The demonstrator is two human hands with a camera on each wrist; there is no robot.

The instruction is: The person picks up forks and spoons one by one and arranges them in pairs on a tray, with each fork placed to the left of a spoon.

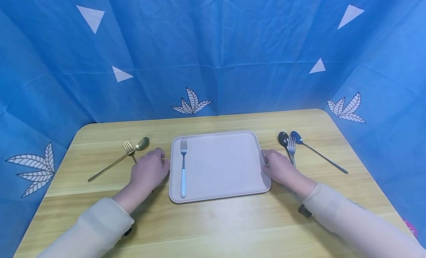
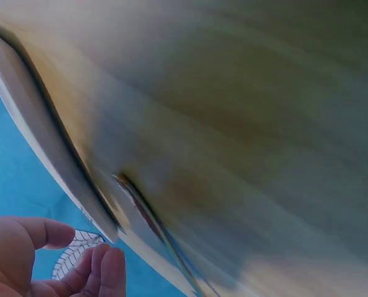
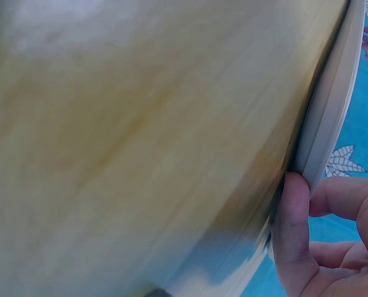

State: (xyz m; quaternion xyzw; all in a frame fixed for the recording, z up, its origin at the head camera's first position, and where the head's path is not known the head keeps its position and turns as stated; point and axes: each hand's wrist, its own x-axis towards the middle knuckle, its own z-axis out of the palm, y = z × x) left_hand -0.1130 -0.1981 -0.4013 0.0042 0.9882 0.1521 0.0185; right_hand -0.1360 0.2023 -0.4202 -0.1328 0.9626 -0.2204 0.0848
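A pale rectangular tray lies on the wooden table, with a light-blue-handled fork on its left part. At the tray's right edge, my right hand pinches the rim between thumb and fingers; the right wrist view shows the thumb against it. By the left edge is my left hand, its fingers loosely bent. The left wrist view shows a gap between its thumb and fingers beside the tray's corner. Partly behind this hand, a gold fork crosses under a gold spoon.
Right of the tray lie a dark spoon, a silver fork partly over it, and a blue spoon. The right hand and forearm are close to them. A blue patterned curtain hangs behind the table and along its sides.
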